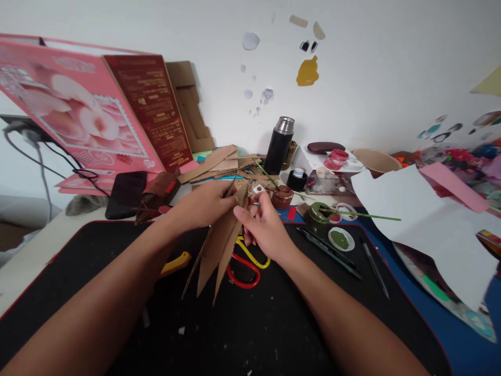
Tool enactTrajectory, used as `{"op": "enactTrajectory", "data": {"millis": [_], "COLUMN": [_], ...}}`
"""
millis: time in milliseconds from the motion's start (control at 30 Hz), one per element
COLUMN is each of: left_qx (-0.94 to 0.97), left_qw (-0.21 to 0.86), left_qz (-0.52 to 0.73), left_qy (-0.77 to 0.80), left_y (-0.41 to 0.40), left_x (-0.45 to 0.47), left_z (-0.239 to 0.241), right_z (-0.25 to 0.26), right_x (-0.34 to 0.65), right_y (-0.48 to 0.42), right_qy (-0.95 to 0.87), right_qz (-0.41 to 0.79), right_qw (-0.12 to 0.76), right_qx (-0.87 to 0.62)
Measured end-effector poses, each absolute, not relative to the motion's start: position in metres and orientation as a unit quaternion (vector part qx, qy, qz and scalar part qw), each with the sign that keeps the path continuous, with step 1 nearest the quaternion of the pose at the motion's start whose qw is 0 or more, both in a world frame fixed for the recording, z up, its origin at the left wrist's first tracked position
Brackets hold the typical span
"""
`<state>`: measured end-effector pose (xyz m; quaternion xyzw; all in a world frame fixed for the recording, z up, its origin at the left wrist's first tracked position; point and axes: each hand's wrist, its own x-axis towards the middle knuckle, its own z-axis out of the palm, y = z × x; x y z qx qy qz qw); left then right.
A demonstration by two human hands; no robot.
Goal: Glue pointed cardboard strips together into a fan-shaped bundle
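Pointed brown cardboard pieces are held upright and slightly fanned over the black mat. My left hand is closed on their upper left side, with its fingertips partly hidden behind them. On the right side, my right hand pinches the same cardboard near the top, thumb in front. Just behind and below the cardboard lie scissors with red and yellow handles, their blades hidden. A yellow-handled tool rests beside my left forearm, partly covered.
Behind my hands are cardboard scraps, a black thermos and a brown paint jar. To the right sit a green paint jar, a lid with green paint and pens. A pink box and phone stand left.
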<state>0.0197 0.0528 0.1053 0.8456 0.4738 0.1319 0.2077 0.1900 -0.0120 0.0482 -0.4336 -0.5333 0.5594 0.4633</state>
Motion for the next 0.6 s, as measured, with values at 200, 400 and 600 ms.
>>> {"op": "enactTrajectory", "data": {"millis": [200, 400, 600], "left_qx": [0.843, 0.849, 0.857], "left_qw": [0.246, 0.207, 0.087], "left_qz": [0.139, 0.123, 0.125], "left_qy": [0.458, 0.47, 0.493], "left_y": [0.059, 0.053, 0.036], "left_x": [0.017, 0.021, 0.025], "left_z": [0.102, 0.104, 0.113], "right_z": [0.047, 0.046, 0.05], "right_x": [0.19, 0.188, 0.187], "right_y": [-0.011, -0.012, -0.016], "right_qy": [-0.535, -0.528, -0.537], "right_qz": [0.553, 0.561, 0.562], "right_qw": [0.461, 0.461, 0.469], "right_qx": [-0.443, -0.44, -0.419]}}
